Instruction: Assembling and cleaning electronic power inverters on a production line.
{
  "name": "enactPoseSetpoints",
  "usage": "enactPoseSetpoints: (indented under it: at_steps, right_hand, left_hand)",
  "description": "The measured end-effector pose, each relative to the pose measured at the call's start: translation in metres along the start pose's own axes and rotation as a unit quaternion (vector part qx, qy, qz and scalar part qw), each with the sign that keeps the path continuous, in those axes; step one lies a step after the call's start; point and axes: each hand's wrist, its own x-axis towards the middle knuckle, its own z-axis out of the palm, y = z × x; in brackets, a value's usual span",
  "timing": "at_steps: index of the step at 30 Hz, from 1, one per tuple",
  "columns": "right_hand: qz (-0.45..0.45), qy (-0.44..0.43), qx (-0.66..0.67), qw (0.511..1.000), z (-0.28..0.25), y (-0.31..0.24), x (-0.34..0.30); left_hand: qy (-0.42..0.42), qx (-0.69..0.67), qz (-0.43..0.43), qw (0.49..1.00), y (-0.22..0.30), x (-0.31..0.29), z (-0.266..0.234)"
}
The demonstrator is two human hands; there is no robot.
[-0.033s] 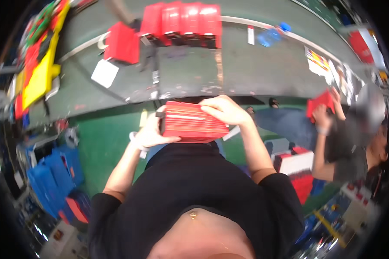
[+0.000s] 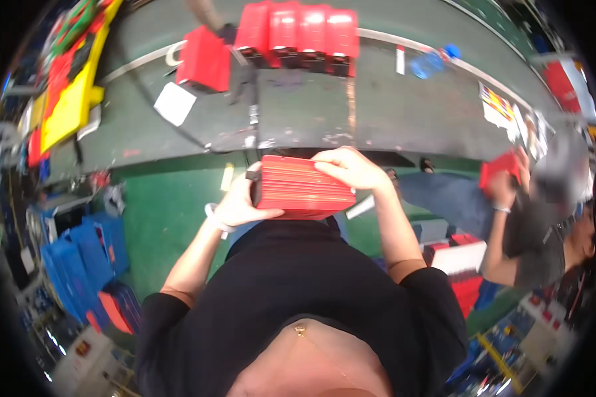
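A red ribbed metal case (image 2: 307, 187) is held in front of my waist, just off the near edge of the workbench. My left hand (image 2: 240, 202) grips its left end, with the thumb along the lower edge and a dark part showing beside the fingers. At the upper right corner, my right hand (image 2: 352, 169) is closed over the case, its fingers lying on the ribbed top. The underside of the case is hidden.
Several red cases (image 2: 285, 36) stand in a row at the back of the grey workbench (image 2: 404, 112). Left of them sit another red case (image 2: 205, 61) and a white sheet (image 2: 175, 104). A blue bottle (image 2: 428, 65) lies farther right. A co-worker (image 2: 540, 218) at right holds a red case. Blue bins (image 2: 86, 255) stand lower left.
The view has swung slightly, so the bench and its contents sit a little farther right. The case stays in both my hands, with no visible change of grip.
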Motion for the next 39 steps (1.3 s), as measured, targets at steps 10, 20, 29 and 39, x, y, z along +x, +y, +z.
enactPoseSetpoints:
  at_steps: [10,20,29,39]
  right_hand:
    - [0.225,0.325,-0.187,0.899,0.065,0.077,0.251]
    - [0.273,0.275,-0.238,0.891,0.066,0.059,0.268]
    - [-0.003,0.260,0.193,0.946,0.091,0.044,0.152]
    - [-0.042,0.554,0.461,0.692,0.016,0.121,-0.131]
  left_hand:
    - [0.284,0.183,-0.086,0.937,-0.045,-0.127,-0.058]
    - [0.405,0.117,-0.102,0.901,-0.072,-0.171,-0.048]
    - [0.318,0.016,-0.053,0.947,-0.076,-0.142,-0.032]
    - [0.161,0.181,-0.051,0.969,-0.041,-0.061,-0.017]
